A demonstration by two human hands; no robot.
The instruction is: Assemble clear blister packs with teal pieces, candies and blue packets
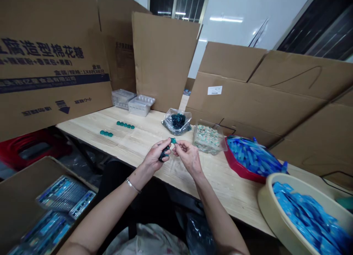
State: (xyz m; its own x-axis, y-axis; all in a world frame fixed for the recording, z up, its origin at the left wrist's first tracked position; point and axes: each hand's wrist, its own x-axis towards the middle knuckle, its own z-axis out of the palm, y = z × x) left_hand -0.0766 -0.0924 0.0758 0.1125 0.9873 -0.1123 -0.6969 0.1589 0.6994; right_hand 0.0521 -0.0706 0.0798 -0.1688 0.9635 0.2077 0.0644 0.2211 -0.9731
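My left hand (157,154), with a silver bracelet on its wrist, is closed around several dark teal pieces (163,154). Between its thumb and forefinger and the fingertips of my right hand (188,154) is a small shiny green piece (173,140); its exact kind is too small to tell. My right hand pinches this piece from the right side. On the table to the left lie two short rows of similar green pieces, a farther row (125,125) and a nearer row (106,133). Beyond my hands, an open clear bag (176,128) holds more dark teal pieces.
Clear plastic trays (141,105) stand at the back left. Right of the bag is a clear box of small pale pieces (208,136), then a red basin (234,166) of blue items and a cream tub (266,196) of blue packets. Cardboard (165,60) walls the table (220,188).
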